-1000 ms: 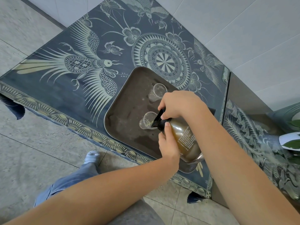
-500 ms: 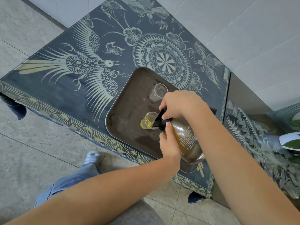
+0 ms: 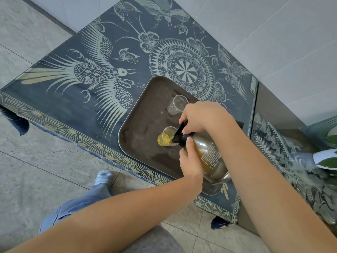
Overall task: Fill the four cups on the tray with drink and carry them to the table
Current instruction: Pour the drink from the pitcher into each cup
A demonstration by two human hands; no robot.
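A dark metal tray (image 3: 138, 125) lies on the patterned blue table (image 3: 76, 99). A clear plastic cup (image 3: 166, 136) on the tray holds yellow drink. Behind it stands an empty clear cup (image 3: 177, 105). Other cups are hidden by my arms. A brown bottle (image 3: 207, 157) with a black spout is tilted, its spout in the near cup. My right hand (image 3: 200, 115) grips the bottle's black top. My left hand (image 3: 189, 161) holds the bottle's neck and body from below.
A white tiled wall (image 3: 273, 33) runs behind the table. A second patterned surface (image 3: 284, 152) with a white pot and green leaves (image 3: 326, 157) sits to the right. My jeans-clad leg and socked foot (image 3: 103, 177) stand on the grey tiled floor at the table's front edge.
The near cup went from almost empty to holding a pool of yellow drink. Both hands and the bottle kept nearly the same tilted pose.
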